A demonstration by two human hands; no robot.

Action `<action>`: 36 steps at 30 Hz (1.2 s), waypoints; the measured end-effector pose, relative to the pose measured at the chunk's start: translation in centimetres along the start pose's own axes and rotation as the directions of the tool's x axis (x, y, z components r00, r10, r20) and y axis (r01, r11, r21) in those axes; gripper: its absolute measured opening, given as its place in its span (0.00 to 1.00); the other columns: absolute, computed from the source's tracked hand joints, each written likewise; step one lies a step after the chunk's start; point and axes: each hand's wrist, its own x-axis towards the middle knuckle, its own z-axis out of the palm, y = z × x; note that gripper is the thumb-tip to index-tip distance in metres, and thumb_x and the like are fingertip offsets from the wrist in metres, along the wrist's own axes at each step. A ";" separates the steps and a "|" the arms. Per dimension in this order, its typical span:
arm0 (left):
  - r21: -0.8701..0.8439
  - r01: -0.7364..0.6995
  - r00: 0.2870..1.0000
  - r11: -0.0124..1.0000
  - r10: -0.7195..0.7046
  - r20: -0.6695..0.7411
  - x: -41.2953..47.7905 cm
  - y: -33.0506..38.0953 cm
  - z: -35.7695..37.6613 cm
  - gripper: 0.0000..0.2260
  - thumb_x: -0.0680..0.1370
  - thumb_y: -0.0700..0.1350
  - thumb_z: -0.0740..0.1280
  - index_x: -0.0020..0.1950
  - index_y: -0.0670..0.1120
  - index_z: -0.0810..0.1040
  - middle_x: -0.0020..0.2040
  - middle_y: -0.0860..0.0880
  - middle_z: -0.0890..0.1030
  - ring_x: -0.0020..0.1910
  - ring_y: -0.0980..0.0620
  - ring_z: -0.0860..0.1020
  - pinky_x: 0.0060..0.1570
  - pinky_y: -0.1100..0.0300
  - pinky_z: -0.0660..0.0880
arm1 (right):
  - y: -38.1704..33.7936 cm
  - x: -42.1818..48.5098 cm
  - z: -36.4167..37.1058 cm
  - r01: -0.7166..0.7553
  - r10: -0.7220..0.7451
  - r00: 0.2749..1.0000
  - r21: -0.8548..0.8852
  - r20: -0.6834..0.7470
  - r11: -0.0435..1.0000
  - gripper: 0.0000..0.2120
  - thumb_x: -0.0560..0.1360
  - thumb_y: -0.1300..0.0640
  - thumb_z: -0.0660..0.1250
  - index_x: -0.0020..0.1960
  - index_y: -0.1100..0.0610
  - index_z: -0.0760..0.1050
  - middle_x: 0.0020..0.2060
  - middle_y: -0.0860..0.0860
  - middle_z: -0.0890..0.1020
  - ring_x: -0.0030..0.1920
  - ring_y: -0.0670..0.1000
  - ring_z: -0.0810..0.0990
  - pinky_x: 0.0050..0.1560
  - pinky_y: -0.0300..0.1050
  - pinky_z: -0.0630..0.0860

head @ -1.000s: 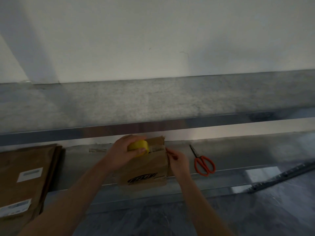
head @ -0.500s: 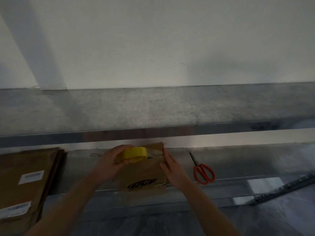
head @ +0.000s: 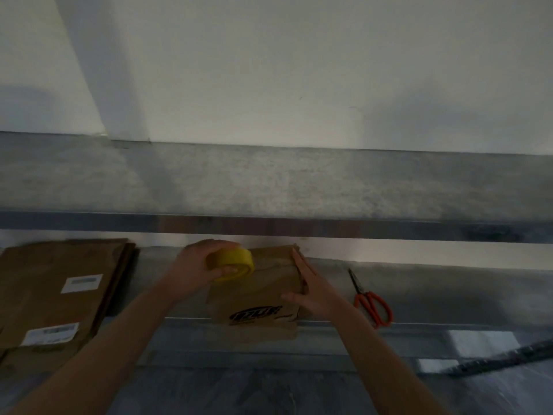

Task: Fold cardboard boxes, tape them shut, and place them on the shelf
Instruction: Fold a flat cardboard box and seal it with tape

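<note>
A small brown cardboard box [head: 254,298] with a dark logo on its front stands on the lower metal shelf [head: 419,324], at the middle. My left hand [head: 194,265] grips a yellow roll of tape [head: 233,262] over the box's top left corner. My right hand [head: 311,289] lies flat against the box's right side, fingers straight and thumb on the front face. The picture is dim and slightly blurred.
A stack of flattened cardboard boxes [head: 57,295] with white labels lies at the left of the shelf. Orange-handled scissors [head: 371,301] lie to the right of the box. An upper shelf [head: 299,187] runs across above, against a white wall.
My right hand has gone from pinching at the box's top right to lying flat against its right side. The tape roll in my left hand has turned flatter over the box top.
</note>
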 end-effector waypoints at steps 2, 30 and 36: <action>0.045 -0.015 1.000 0.999 0.015 0.014 -0.3 0.0 -0.1 0.21 0.70 0.58 0.74 0.59 0.68 0.70 0.53 0.68 0.72 0.51 0.67 0.71 0.49 0.74 0.66 | 0.0 0.0 0.1 0.004 -0.004 1.000 -0.015 -0.004 1.000 0.50 0.72 0.38 0.71 0.78 0.37 0.36 0.78 0.37 0.41 0.77 0.46 0.56 0.75 0.48 0.61; 0.104 0.259 0.959 0.960 -0.269 0.095 -4.1 -7.4 -4.0 0.14 0.74 0.53 0.71 0.58 0.60 0.72 0.56 0.55 0.76 0.55 0.54 0.71 0.54 0.58 0.67 | -0.6 0.3 0.3 -0.083 0.076 0.996 0.167 0.050 0.983 0.48 0.73 0.48 0.73 0.77 0.37 0.39 0.74 0.47 0.64 0.68 0.46 0.69 0.65 0.34 0.69; 0.054 0.343 0.932 0.938 -0.347 0.106 -4.0 -8.3 -3.5 0.19 0.70 0.63 0.66 0.59 0.61 0.70 0.57 0.50 0.71 0.58 0.50 0.68 0.57 0.53 0.68 | -0.1 0.5 0.6 -0.091 0.084 0.996 0.260 0.037 0.961 0.48 0.73 0.51 0.74 0.76 0.35 0.43 0.72 0.47 0.66 0.67 0.47 0.72 0.61 0.33 0.73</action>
